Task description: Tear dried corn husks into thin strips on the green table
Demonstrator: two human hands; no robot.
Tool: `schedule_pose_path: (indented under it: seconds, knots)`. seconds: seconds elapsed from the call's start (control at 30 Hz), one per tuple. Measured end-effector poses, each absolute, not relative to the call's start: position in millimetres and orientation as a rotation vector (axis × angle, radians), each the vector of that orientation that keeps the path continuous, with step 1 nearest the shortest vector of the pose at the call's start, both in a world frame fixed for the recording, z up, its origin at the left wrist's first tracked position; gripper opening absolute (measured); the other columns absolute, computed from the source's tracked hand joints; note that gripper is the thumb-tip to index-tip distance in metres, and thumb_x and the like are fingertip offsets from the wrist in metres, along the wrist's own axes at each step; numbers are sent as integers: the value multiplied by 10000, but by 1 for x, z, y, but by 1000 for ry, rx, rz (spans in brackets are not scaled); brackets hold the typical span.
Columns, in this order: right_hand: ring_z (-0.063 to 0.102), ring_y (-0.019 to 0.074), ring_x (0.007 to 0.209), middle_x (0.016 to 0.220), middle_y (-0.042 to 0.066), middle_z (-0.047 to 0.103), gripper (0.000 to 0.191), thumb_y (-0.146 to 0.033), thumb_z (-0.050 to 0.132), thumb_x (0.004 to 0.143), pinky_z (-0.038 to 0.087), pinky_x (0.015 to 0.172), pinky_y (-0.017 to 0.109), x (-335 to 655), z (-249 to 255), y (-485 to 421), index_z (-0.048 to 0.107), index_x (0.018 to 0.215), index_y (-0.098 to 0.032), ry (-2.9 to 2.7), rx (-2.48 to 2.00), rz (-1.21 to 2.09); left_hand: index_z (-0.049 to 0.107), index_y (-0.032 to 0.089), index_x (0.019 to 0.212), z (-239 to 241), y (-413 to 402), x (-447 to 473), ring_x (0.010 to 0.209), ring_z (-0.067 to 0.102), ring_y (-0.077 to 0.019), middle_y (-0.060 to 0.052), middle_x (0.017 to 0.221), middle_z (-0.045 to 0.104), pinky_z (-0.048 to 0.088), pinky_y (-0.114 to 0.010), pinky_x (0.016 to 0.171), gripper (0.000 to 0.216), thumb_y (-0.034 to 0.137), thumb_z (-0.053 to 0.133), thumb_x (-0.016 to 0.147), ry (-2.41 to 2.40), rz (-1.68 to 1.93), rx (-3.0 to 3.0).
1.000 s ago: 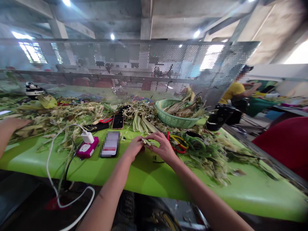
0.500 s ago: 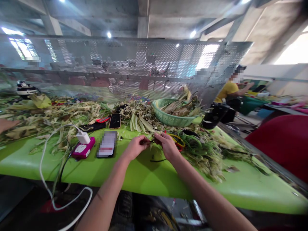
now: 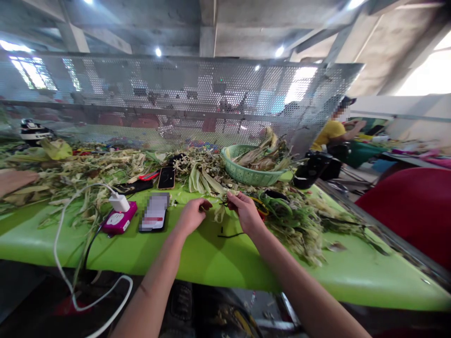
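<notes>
My left hand (image 3: 192,215) and my right hand (image 3: 244,210) hover low over the bright green table (image 3: 211,256), a short gap between them. Both are closed in a pinch. Between them hangs a small pale husk piece (image 3: 220,212), with a thin dark strand running from my right fingertips. Whether my left fingers still touch it I cannot tell. A short black tie (image 3: 229,234) lies on the table just below my hands.
A green basket (image 3: 250,174) of husks stands behind my hands. Phones (image 3: 154,212) (image 3: 167,177), a pink power bank (image 3: 119,218) with a white cable, and coloured bands (image 3: 261,206) lie among plant scraps. Another person's hand (image 3: 14,180) is at the left edge; a person in yellow (image 3: 331,133) sits far right.
My hands, pressed together on the husk piece a second ago, have drawn a little apart. The camera view has shifted slightly to the right.
</notes>
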State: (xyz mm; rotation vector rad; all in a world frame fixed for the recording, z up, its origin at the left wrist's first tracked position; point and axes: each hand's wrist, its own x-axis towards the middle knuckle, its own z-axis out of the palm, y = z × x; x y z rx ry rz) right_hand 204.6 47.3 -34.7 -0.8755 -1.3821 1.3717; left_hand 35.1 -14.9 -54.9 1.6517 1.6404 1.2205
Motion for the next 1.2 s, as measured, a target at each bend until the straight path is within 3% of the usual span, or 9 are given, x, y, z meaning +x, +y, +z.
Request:
schedule_pose_path:
  seconds: [0.13, 0.23, 0.33, 0.57, 0.73, 1.0, 1.2]
  knots:
    - [432, 102, 510, 569, -19, 513, 380, -531, 692, 659, 346, 525, 249, 205, -36, 48, 559, 629, -176, -1400, -869, 1346, 653, 169, 899, -49, -18, 33, 843, 619, -174, -61, 904, 689, 446, -305, 822, 261, 47, 504, 722, 1690, 1383, 1464]
    - [424, 100, 518, 567, -26, 508, 369, -516, 701, 656, 339, 537, 245, 203, -36, 46, 567, 631, -174, -1431, -861, 1330, 637, 169, 949, -41, -22, 38, 880, 620, -182, -64, 925, 685, 449, -304, 833, 199, 272, 520, 826, 1433, 1387, 1381]
    - [425, 100, 524, 573, -27, 515, 356, -506, 704, 659, 334, 542, 243, 201, -35, 43, 583, 649, -172, -1469, -840, 1327, 640, 164, 938, -39, -25, 45, 864, 611, -186, -61, 923, 679, 451, -296, 808, 287, 406, 573, 799, 1303, 1289, 1423]
    - [405, 95, 531, 572, -33, 491, 353, -499, 692, 675, 319, 545, 240, 201, -35, 42, 572, 656, -168, -1476, -840, 1339, 625, 144, 825, -51, -18, 47, 700, 561, -141, -13, 743, 632, 425, -259, 683, 194, 290, 670, 706, 1282, 1245, 1466]
    - [466, 104, 594, 682, -12, 565, 335, -463, 676, 706, 337, 574, 239, 200, -32, 38, 633, 829, -154, -1605, -842, 1469, 613, 148, 825, -54, -15, 44, 692, 547, -137, -3, 730, 615, 411, -262, 696, 230, 315, 684, 684, 1272, 1386, 1293]
    - [489, 128, 640, 663, -15, 575, 219, -323, 716, 620, 363, 626, 262, 199, -40, 43, 608, 697, -148, -1764, -849, 1318, 619, 148, 821, -52, -16, 46, 714, 557, -137, -9, 751, 626, 411, -259, 718, 234, 343, 667, 701, 1223, 1389, 1151]
    - [486, 127, 615, 628, -18, 566, 253, -388, 691, 660, 361, 603, 255, 198, -42, 44, 606, 686, -151, -1834, -825, 1290, 620, 150, 889, -50, -17, 47, 746, 570, -146, -22, 798, 643, 418, -262, 715, 314, 370, 694, 678, 1218, 1446, 1120]
